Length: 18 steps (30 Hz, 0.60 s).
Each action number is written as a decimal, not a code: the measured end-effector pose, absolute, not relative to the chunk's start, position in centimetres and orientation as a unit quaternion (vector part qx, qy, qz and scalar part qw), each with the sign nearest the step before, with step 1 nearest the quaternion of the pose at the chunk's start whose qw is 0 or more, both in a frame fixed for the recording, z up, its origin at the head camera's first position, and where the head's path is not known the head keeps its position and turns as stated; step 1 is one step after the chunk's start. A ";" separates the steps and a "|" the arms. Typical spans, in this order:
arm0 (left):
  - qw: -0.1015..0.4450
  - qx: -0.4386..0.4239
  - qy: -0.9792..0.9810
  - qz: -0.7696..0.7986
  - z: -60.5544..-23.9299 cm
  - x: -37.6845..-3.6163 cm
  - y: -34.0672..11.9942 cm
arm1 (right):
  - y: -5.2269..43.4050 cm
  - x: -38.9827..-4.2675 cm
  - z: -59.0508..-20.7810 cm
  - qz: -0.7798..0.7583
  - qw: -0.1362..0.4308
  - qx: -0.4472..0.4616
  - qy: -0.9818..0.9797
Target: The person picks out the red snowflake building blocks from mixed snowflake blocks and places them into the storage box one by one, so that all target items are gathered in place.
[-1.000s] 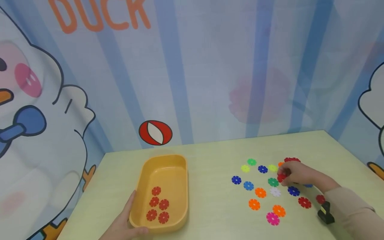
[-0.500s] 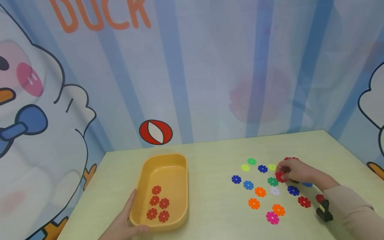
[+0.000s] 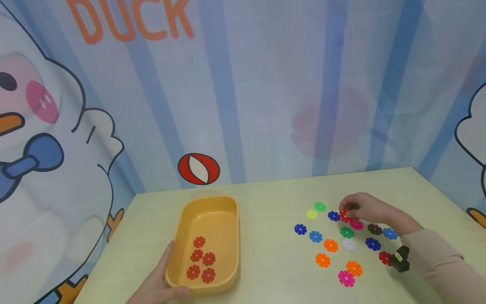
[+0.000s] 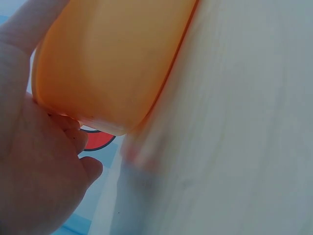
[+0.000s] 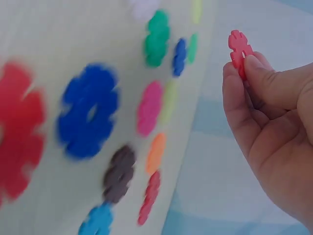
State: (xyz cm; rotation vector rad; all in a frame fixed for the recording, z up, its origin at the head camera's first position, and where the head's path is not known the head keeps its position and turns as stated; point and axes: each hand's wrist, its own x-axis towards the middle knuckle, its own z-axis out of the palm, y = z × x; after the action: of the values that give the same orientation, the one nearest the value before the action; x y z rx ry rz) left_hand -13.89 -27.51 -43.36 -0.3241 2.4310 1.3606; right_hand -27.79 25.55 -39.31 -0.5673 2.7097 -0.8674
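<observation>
My left hand (image 3: 159, 280) holds the near left corner of a yellow plastic tray (image 3: 237, 240), thumb at the front and fingers along the left side. Several red snowflake discs (image 3: 208, 259) lie in the tray's near half. In the left wrist view, the tray's outer wall (image 4: 117, 68) sits against the hand. At the right, my right hand (image 3: 370, 209) pinches one red snowflake disc (image 5: 238, 46) between thumb and fingers, raised off the table. Below it lie a pink disc (image 3: 356, 224) and a green disc (image 3: 346, 232).
Several loose discs in other colours spread over the right of the table (image 3: 269, 236), such as an orange disc (image 3: 322, 260) and a brown disc (image 3: 374, 229). Another red disc (image 3: 385, 258) is partly behind the black wrist device (image 3: 400, 259). A printed curtain (image 3: 265, 84) stands behind.
My right hand has lifted the red disc and moved slightly left and away, uncovering the pink and brown discs. The left hand and tray stay in place.
</observation>
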 end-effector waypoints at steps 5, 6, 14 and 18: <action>0.170 -0.112 0.852 0.482 -43.4 -13.9 -27.6 | 23.2 -27.9 -38.0 -0.333 0.114 -0.228 0.908; 0.170 -0.112 0.853 0.481 -43.4 -13.9 -27.6 | 22.6 -27.9 -37.8 -0.336 0.113 -0.233 0.905; 0.174 -0.122 0.850 0.482 -43.2 -13.5 -27.6 | 17.0 -28.4 -36.9 -0.353 0.112 -0.268 0.889; 0.173 -0.118 0.848 0.487 -43.2 -13.6 -27.5 | 14.2 -28.6 -36.6 -0.357 0.109 -0.297 0.879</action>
State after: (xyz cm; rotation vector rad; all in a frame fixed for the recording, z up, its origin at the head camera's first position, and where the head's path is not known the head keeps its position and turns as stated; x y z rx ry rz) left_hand -13.62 -27.50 -43.19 -0.3357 2.4047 1.3812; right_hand -28.64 14.22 -36.61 -0.8725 2.5842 -1.0496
